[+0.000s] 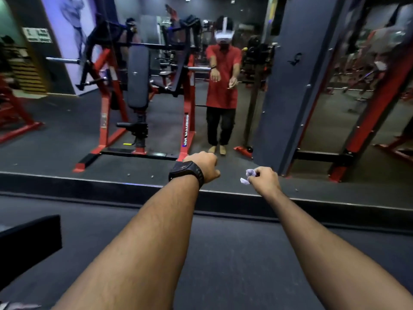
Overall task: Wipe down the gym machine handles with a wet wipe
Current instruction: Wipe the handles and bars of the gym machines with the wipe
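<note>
From the head view, both bare forearms reach forward over the dark floor [223,265] toward a wall mirror [67,135] whose lower edge runs across the middle of the picture.

The right grip [263,179] is closed on the wet wipe [248,176]. The wipe is crumpled into a small pale wad, pinched at the fingertips, and sticks out on the hand's left side. It is held in the air, touching nothing else.

The left grip [204,166] is just beside it and a little higher. It holds nothing, and its fingers hang loosely curled and point downward. A black watch [186,173] sits on that wrist.

The mirror shows the person's reflection [222,86] in a red shirt and dark trousers, with both arms held out. In the reflection, something small and white shows in the hand that holds the wipe.

To the left of the reflection stands the gym machine [107,101], with a red frame, an upright black back pad [138,79] and black lever arms at the top. Its handles are too blurred to pick out. The wipe is well apart from the machine.

A black block [29,238] lies at the lower left edge of the picture. More red frames stand on the right.
</note>
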The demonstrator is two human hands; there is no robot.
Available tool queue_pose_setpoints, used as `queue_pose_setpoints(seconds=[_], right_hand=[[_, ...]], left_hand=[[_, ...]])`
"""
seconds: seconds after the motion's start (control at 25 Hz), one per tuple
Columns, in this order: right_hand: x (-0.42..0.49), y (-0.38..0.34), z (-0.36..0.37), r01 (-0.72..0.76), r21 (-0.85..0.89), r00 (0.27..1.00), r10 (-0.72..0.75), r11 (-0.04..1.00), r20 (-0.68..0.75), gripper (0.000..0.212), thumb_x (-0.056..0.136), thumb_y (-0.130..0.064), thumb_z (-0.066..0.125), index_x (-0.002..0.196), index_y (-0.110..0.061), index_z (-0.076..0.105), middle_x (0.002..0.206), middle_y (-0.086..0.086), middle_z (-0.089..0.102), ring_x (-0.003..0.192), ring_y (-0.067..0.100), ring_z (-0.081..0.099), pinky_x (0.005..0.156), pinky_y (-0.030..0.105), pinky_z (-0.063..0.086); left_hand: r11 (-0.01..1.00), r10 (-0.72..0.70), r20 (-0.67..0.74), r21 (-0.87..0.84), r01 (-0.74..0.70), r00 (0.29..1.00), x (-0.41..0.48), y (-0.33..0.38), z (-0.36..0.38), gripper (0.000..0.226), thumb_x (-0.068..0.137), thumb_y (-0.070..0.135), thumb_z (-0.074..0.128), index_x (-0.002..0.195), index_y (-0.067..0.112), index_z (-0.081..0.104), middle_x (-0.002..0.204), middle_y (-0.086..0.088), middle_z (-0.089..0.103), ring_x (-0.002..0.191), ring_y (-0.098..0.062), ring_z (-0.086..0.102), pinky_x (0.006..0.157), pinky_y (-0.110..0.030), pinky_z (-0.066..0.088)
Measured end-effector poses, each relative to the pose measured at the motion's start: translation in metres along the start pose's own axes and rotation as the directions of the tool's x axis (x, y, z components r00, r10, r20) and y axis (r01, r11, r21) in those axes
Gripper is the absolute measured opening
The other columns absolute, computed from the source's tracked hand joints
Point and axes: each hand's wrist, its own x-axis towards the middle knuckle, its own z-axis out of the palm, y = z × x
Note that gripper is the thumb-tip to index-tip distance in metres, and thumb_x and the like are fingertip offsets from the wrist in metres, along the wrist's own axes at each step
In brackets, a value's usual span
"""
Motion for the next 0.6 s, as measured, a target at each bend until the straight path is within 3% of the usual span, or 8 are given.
queue_pose_setpoints(seconds=[0.12, 0.2, 0.28, 0.36, 0.48, 0.6], right_hand=[[0.059, -0.041, 0.062, 0.083, 0.017, 0.987, -0.084, 0.996, 0.138, 0.019, 0.088, -0.009, 0.053, 0.083, -0.006, 0.071, 0.096, -0.006, 0.072, 0.078, 0.006, 0.065, 0.052, 0.005, 0.036], [0.095, -0.071, 0.109, 0.181, -0.012, 0.961, -0.175, 0.983, 0.214, 0.020, 0.088, -0.012, 0.053, 0.084, -0.007, 0.072, 0.096, -0.003, 0.074, 0.093, 0.017, 0.068, 0.063, 0.019, 0.042], [0.120, -0.099, 0.150, 0.285, -0.024, 0.921, -0.267, 0.958, 0.283, 0.019, 0.088, -0.015, 0.055, 0.083, -0.005, 0.071, 0.086, 0.001, 0.072, 0.086, 0.024, 0.067, 0.064, 0.023, 0.040], [0.145, -0.123, 0.193, 0.375, 0.036, 0.848, -0.358, 0.926, 0.390, 0.013, 0.085, -0.011, 0.057, 0.080, -0.004, 0.068, 0.072, -0.004, 0.063, 0.070, 0.020, 0.061, 0.057, 0.022, 0.040], [0.175, -0.150, 0.247, 0.497, 0.085, 0.718, -0.464, 0.864, 0.519, 0.008, 0.079, -0.013, 0.060, 0.080, -0.015, 0.068, 0.071, -0.004, 0.061, 0.076, 0.022, 0.057, 0.060, 0.027, 0.036], [0.184, -0.175, 0.290, 0.557, 0.125, 0.579, -0.492, 0.821, 0.650, 0.008, 0.082, -0.015, 0.063, 0.085, -0.012, 0.070, 0.070, -0.006, 0.058, 0.078, 0.020, 0.056, 0.060, 0.028, 0.034]], left_hand=[[0.993, -0.114, 0.002, -0.008, 0.114, 0.993, 0.016, -0.063, -0.001, 0.035, 0.089, 0.043, 0.057, 0.117, 0.023, 0.066, 0.119, -0.005, 0.067, 0.107, -0.029, 0.064, 0.091, -0.040, 0.054], [0.970, -0.240, 0.010, -0.028, 0.240, 0.971, 0.024, -0.108, 0.003, 0.038, 0.090, 0.046, 0.057, 0.122, 0.026, 0.064, 0.122, -0.002, 0.065, 0.111, -0.028, 0.062, 0.094, -0.038, 0.051], [0.936, -0.350, 0.006, -0.033, 0.350, 0.937, 0.029, -0.146, 0.005, 0.040, 0.091, 0.047, 0.056, 0.127, 0.030, 0.061, 0.126, 0.000, 0.064, 0.116, -0.027, 0.060, 0.096, -0.036, 0.049], [0.878, -0.478, 0.000, -0.038, 0.477, 0.879, 0.036, -0.180, 0.014, 0.038, 0.091, 0.046, 0.056, 0.126, 0.032, 0.061, 0.128, 0.001, 0.063, 0.117, -0.027, 0.060, 0.095, -0.036, 0.048], [0.767, -0.639, -0.008, -0.077, 0.637, 0.769, 0.041, -0.212, 0.033, 0.034, 0.091, 0.043, 0.054, 0.122, 0.031, 0.062, 0.126, 0.001, 0.065, 0.117, -0.027, 0.060, 0.092, -0.036, 0.049], [0.668, -0.738, 0.043, -0.097, 0.738, 0.673, 0.038, -0.229, 0.047, 0.038, 0.092, 0.044, 0.053, 0.128, 0.032, 0.060, 0.130, 0.001, 0.063, 0.119, -0.027, 0.059, 0.095, -0.037, 0.049]])
